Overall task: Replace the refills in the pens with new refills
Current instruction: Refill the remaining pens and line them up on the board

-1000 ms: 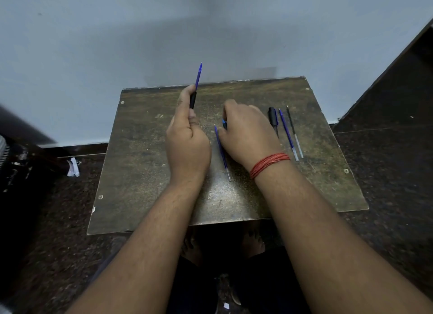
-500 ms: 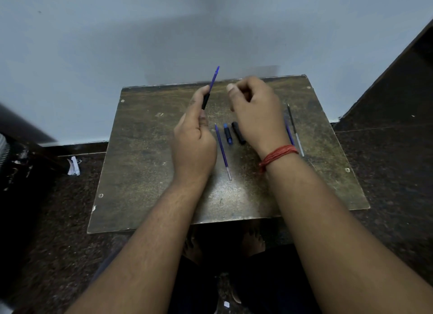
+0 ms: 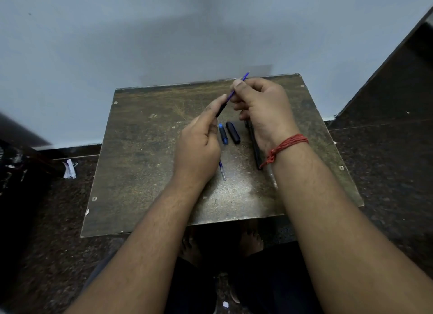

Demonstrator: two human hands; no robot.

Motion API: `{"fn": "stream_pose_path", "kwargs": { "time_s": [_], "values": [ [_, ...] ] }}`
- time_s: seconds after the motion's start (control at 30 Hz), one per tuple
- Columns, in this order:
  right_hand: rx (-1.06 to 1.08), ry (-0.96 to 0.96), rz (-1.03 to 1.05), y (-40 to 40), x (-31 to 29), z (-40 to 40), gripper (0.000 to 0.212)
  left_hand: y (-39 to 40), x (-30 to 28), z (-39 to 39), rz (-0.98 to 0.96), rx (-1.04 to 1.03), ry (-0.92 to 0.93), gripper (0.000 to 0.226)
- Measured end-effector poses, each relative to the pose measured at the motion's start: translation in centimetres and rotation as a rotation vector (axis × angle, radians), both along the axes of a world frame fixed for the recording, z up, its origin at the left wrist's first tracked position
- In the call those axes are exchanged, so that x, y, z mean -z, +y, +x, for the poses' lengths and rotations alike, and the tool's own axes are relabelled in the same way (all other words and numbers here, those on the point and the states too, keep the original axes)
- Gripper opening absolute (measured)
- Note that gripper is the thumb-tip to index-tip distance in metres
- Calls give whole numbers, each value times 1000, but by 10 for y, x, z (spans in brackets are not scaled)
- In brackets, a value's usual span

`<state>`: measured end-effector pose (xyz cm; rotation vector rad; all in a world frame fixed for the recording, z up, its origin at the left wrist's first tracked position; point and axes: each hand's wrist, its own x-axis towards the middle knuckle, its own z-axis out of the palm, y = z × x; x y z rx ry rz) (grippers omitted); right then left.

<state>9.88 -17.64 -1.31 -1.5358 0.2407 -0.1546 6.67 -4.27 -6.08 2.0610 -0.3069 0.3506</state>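
Left hand (image 3: 198, 147) holds a black pen barrel (image 3: 221, 110), fingers closed around it, tilted up and to the right. A thin blue refill (image 3: 236, 88) sticks out of the barrel's upper end; right hand (image 3: 262, 107) pinches this refill between thumb and fingers. Both are raised above the worn, scratched brown board (image 3: 145, 163), matte and speckled. Lying on it: a short blue-and-black pen piece (image 3: 223, 134), a black cap (image 3: 233, 132) just beside it, a loose refill (image 3: 222, 170) partly hidden by the left hand, and a long black pen (image 3: 254, 145) partly under the right wrist. Red thread band (image 3: 284, 145) circles that wrist. Crumpled paper scrap (image 3: 69, 169) on the dark floor at left.
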Motion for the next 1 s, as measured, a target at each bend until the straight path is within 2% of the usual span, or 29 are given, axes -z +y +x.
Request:
{"fn": "stream_pose_path", "kwargs": {
  "time_s": [0.2,0.33,0.4,0.47,0.57,0.67,0.8,1.0],
  "values": [
    [208,-13,194,-16,5,6,19,-1,0,-1,70,17,34,51],
    [394,-69,209,-31,4,12,19,0,4,0,34,-11,80,49],
    [442,-76,73,-42,3,14,18,2,5,0,-5,-29,87,49],
    [428,-79,-238,-52,0,14,19,3,6,1,-35,-50,97,48],
    [301,-34,-684,-62,-2,8,20,3,5,1,-76,-76,99,46],
    [181,115,-954,-67,4,4,22,3,1,-1,-101,-100,88,46],
    [139,249,-1137,-70,9,0,25,4,-1,-1,-125,-127,82,45],
    [112,297,-1181,-69,13,-2,19,5,-3,0,-122,-141,79,46]
  ]
}}
